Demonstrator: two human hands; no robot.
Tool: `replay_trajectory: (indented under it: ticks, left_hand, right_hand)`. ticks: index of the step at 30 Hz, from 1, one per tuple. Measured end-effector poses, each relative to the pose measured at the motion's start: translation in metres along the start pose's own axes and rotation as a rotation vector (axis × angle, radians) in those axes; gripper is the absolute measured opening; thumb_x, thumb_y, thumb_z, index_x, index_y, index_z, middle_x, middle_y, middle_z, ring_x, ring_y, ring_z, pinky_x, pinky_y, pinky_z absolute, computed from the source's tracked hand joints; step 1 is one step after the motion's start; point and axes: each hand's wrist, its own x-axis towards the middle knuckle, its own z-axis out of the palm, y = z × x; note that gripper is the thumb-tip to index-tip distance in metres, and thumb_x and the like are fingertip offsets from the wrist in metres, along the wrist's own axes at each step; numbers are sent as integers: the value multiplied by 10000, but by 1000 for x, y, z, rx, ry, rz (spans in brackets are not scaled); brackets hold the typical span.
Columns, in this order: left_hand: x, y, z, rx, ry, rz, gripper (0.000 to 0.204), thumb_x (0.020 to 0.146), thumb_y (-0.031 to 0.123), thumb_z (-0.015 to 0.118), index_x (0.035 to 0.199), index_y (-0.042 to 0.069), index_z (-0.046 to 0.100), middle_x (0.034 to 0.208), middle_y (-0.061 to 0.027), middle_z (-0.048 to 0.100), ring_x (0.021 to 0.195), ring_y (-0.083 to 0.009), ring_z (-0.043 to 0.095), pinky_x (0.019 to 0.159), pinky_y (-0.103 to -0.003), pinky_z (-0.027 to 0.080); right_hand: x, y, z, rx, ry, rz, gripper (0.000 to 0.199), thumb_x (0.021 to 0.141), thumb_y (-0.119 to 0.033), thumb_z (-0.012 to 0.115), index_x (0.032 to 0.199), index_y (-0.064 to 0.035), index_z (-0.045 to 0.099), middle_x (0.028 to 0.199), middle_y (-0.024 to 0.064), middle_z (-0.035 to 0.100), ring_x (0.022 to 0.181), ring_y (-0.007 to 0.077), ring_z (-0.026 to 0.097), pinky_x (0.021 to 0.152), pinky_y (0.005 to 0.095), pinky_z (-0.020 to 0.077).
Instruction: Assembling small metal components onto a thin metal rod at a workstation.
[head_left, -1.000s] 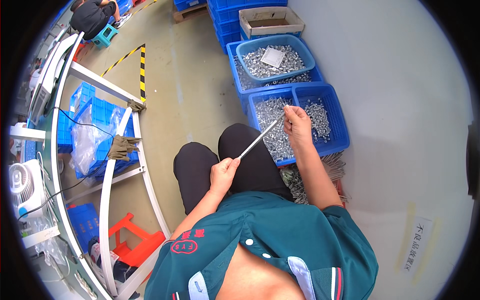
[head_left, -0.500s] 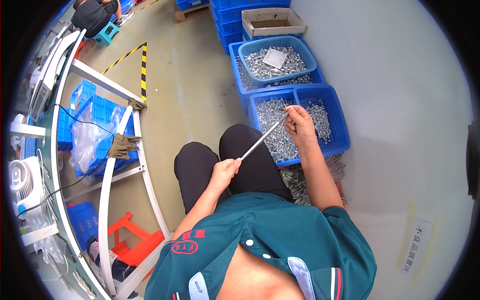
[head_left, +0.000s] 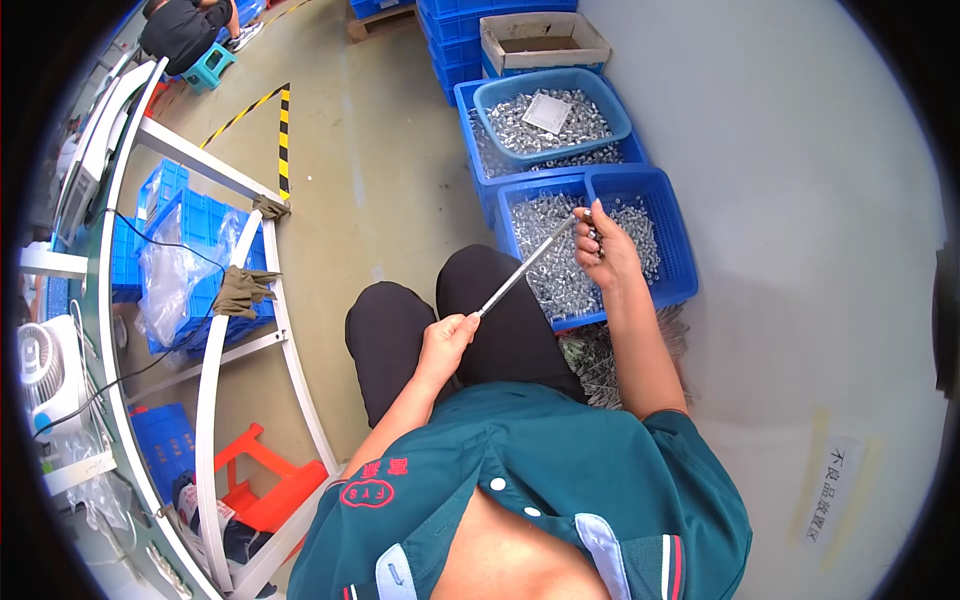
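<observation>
A thin silvery metal rod (head_left: 528, 266) slants up and to the right over my knees. My left hand (head_left: 446, 346) is closed around its lower end. Beside the upper tip is my right hand (head_left: 610, 248), fingers curled with several small metal pieces in them; their exact kind is too small to make out. Whether those fingers also touch the rod is unclear. Just beneath the right hand stands a blue divided basket (head_left: 681, 240), its compartments filled with small silvery metal parts (head_left: 548, 262).
Behind it, a lighter blue basin (head_left: 622, 118) of similar parts rests on another blue crate (head_left: 466, 100). Many thin rods (head_left: 620, 370) lie by my right thigh. On the left are a white-framed workbench (head_left: 212, 400) and a red stool (head_left: 262, 480). A person (head_left: 185, 35) sits far off.
My right hand has turned and loosened its pinch at the rod's upper tip, so small metal pieces now show in its fingers. The left hand keeps its grip on the rod.
</observation>
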Motion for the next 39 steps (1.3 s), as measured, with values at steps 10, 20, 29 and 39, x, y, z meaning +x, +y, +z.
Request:
replay_trajectory:
  ticks: [10,20,29,39]
  left_hand:
    - [0,0,1,14,6,15,383,908,300,567,609,68,510,542,61,402,509,-25,344,461,-209,271]
    - [-1,-3,-1,48,10,6,395,898,295,590,618,25,518,554,43,428,543,-34,367,478,-236,314]
    - [-4,2,0,62,-14,30,376,904,290,582,615,57,521,556,62,412,529,-27,347,474,-214,280]
    - [-3,-1,1,77,1,34,386,894,281,597,622,18,519,546,37,431,540,-34,365,472,-240,319]
  right_hand:
    - [3,-6,-2,171,-79,118,208,915,-207,548,975,-8,536,769,36,509,524,53,398,369,170,259]
    - [9,-5,-20,262,-283,234,177,930,-190,516,919,-14,532,769,49,511,511,41,394,360,152,275]
    - [10,-2,-26,233,-344,195,207,936,-176,496,986,12,567,740,50,541,511,47,403,365,151,285]
    - [8,-1,-26,205,-335,200,210,932,-200,522,975,0,571,727,37,521,491,42,384,363,152,271]
